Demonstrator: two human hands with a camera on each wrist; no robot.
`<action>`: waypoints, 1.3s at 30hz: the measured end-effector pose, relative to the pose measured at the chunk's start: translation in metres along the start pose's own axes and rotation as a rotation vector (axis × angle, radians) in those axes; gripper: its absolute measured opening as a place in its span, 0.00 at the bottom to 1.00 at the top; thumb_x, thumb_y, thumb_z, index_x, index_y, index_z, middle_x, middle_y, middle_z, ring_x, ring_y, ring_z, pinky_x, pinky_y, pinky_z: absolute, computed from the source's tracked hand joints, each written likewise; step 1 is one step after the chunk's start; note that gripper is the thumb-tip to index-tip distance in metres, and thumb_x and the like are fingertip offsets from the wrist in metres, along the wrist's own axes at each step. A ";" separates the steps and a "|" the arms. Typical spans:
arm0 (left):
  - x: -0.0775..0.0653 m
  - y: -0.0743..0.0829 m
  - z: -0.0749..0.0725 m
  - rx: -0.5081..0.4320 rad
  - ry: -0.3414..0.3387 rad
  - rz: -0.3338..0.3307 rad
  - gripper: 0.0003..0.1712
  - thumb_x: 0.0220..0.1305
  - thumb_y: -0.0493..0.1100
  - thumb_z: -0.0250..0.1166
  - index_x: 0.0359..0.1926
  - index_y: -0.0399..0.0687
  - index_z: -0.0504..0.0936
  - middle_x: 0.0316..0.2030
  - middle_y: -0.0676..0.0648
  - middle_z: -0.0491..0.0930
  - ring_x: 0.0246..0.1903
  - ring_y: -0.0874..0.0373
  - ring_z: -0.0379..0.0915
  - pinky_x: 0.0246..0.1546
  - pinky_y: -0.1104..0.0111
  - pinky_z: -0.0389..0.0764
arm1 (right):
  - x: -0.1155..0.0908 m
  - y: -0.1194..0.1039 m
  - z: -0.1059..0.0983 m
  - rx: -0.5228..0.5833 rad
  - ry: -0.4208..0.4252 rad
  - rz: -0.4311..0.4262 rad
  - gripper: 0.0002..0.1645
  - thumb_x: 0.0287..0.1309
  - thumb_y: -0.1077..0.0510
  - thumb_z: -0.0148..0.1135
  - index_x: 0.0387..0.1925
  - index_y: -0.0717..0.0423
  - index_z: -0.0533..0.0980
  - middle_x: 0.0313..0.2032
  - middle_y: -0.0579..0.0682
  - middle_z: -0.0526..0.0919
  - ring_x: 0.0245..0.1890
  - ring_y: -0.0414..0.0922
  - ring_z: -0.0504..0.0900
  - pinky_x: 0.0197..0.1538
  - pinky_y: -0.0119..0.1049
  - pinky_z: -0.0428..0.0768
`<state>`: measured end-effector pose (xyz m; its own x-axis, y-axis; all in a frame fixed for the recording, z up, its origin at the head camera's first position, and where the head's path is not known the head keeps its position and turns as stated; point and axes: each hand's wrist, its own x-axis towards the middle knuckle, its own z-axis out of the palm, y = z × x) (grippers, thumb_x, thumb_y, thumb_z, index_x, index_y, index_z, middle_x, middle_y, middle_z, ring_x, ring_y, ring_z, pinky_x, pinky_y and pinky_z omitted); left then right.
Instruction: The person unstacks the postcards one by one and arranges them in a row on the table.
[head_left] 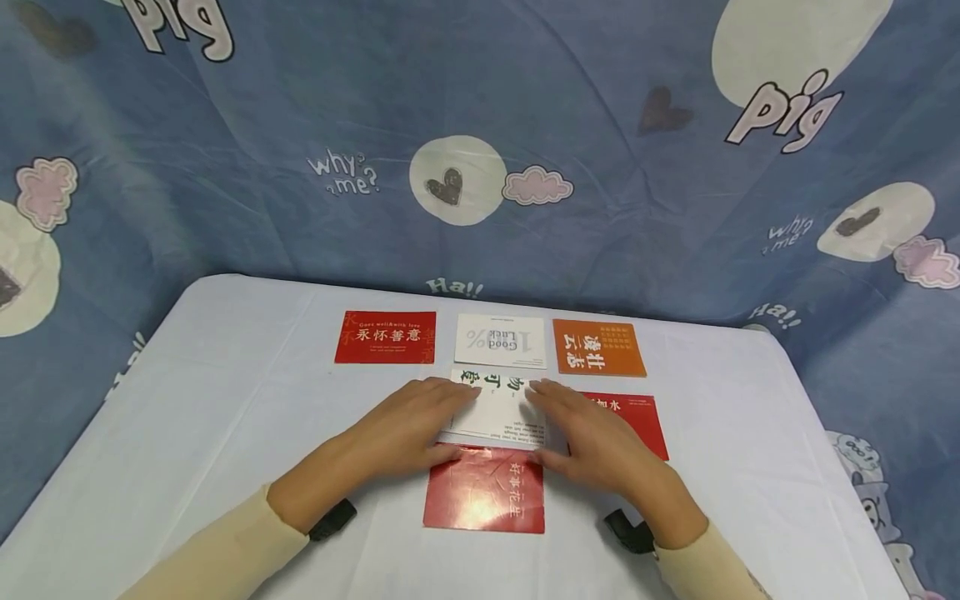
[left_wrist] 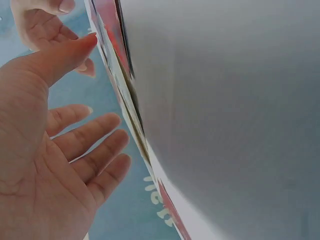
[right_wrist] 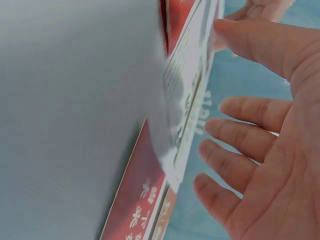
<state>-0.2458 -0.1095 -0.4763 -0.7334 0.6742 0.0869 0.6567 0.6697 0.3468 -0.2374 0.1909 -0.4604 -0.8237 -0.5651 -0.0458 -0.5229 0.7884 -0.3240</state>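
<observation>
In the head view, a white card (head_left: 498,412) with green characters lies between my two hands. My left hand (head_left: 397,427) is at its left side, fingers loosely extended and fingertips overlapping the edge. On the opposite side, the right hand (head_left: 600,435) mirrors it and partly covers a red card (head_left: 643,421). Both thumbs reach toward the top edge of a nearer red card (head_left: 483,492). The left wrist view has the left palm (left_wrist: 45,185) with fingers slightly spread. Relaxed fingers of the right hand (right_wrist: 265,145) likewise show in the right wrist view, gripping nothing.
Behind the hands, a red card (head_left: 385,340), a white "Good Luck" card (head_left: 476,352) and an orange card (head_left: 600,346) form a row. All lie on a white-covered table (head_left: 225,400). A blue patterned cloth (head_left: 375,242) hangs along the back.
</observation>
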 end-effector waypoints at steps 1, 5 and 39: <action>-0.003 0.002 0.000 -0.003 -0.001 -0.001 0.45 0.61 0.53 0.77 0.75 0.43 0.71 0.67 0.46 0.76 0.68 0.47 0.69 0.71 0.51 0.68 | -0.003 -0.003 0.000 -0.001 0.005 -0.002 0.49 0.56 0.41 0.78 0.75 0.50 0.71 0.75 0.49 0.69 0.74 0.50 0.67 0.70 0.52 0.74; -0.018 0.012 0.000 -0.005 -0.019 0.015 0.46 0.61 0.55 0.77 0.76 0.45 0.70 0.68 0.47 0.75 0.68 0.49 0.68 0.71 0.51 0.68 | -0.018 -0.016 0.005 -0.013 0.010 -0.020 0.51 0.52 0.36 0.79 0.73 0.50 0.73 0.72 0.48 0.73 0.73 0.49 0.70 0.67 0.49 0.77; -0.049 0.035 0.015 0.014 -0.021 0.087 0.51 0.54 0.57 0.80 0.75 0.47 0.70 0.66 0.53 0.74 0.67 0.55 0.66 0.72 0.57 0.68 | -0.043 -0.045 0.033 -0.056 -0.056 -0.090 0.56 0.50 0.35 0.79 0.76 0.50 0.69 0.72 0.48 0.72 0.73 0.50 0.67 0.71 0.50 0.73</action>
<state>-0.1843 -0.1142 -0.4823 -0.6696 0.7364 0.0966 0.7205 0.6124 0.3253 -0.1712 0.1712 -0.4752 -0.7604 -0.6454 -0.0721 -0.6066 0.7455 -0.2763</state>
